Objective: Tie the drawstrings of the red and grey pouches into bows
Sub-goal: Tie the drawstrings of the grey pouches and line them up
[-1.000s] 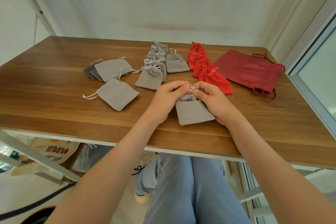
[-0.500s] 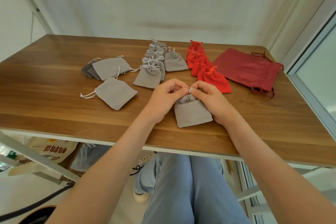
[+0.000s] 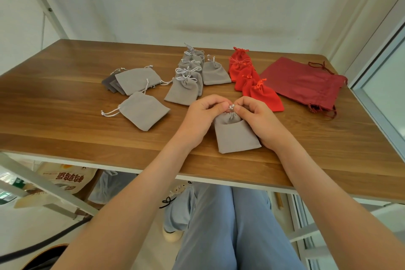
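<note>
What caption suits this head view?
Left hand and right hand pinch the drawstring of a grey pouch on the wooden table; tied grey pouches and red pouches beyond.

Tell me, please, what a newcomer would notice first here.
The left hand and right hand pinch the white drawstring at the gathered mouth of a grey pouch near the front edge of the table. Behind them lie a row of bow-tied grey pouches, red pouches to its right, and a large dark red bag farthest right.
</note>
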{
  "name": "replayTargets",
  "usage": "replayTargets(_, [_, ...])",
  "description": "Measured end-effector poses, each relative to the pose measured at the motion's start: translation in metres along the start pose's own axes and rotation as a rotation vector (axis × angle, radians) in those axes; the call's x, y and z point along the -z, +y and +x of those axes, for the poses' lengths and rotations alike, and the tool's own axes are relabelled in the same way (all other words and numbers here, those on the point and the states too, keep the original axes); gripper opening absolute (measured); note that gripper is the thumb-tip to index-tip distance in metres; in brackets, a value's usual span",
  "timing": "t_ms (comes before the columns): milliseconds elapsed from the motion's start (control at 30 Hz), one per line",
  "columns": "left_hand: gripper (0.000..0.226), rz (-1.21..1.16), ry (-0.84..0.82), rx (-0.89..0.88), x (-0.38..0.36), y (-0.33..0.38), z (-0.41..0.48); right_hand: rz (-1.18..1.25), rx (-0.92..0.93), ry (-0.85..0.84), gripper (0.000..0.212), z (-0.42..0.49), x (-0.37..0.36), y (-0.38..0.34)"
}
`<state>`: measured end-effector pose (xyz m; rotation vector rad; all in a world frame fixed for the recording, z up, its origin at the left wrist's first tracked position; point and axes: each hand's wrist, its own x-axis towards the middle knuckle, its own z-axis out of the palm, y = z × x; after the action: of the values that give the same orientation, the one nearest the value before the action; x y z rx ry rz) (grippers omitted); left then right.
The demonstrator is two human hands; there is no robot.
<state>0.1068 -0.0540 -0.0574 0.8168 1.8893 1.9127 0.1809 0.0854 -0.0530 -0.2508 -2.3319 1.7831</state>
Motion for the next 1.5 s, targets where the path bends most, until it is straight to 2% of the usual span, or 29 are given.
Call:
replayTargets(233, [0.021,0.010,-0.033,0.044,0.001,0.000,0.001,0.007,-0.022,0.006,0.016,-0.001,0.001,0.000])
replayTargets(333, [0.014,0.037,-0.063,0.081,0.003,0.002,0.001,0.022,-0.019,0.022,0.018,0.000,0.002,0.000])
replayTargets(500, [0.006,0.308,-0.108,0.088,0.010,0.018,0.005,0.042,-0.015,0.020,0.021,0.001,0.000,0.002])
replayTargets(733, [0.010,0.990,-0.069,-0.188,0.001,0.021,0.012,-0.048,0.058,0.036,0.022,0.001,-0.003,0.006])
replayTargets(867, [0.007,1.293,0.149,-0.537,-0.009,-0.002,0.008,-0.077,0.078,0.104,0.028,0.001,-0.005,0.003])
replayTargets(967, [0.013,1.309,0.327,-0.710,-0.008,-0.018,0.004,-0.061,0.052,0.119,0.027,0.002,-0.006,0.004])
replayTargets(1067, [0.016,1.261,0.378,-0.744,-0.008,-0.019,0.003,-0.080,0.024,0.130,0.020,0.004,-0.007,0.004])
replayTargets(1233, [0.021,1.176,0.401,-0.748,-0.010,-0.016,0.003,-0.062,0.010,-0.050,0.024,0.006,-0.007,0.000])
replayTargets(1367, [0.020,1.109,0.376,-0.744,-0.009,-0.016,0.001,0.038,0.020,0.029,0.015,0.004,-0.007,-0.003])
replayTargets(1500, [0.016,1.009,0.312,-0.657,-0.008,-0.012,-0.001,0.048,0.036,0.072,0.007,0.003,-0.008,-0.004])
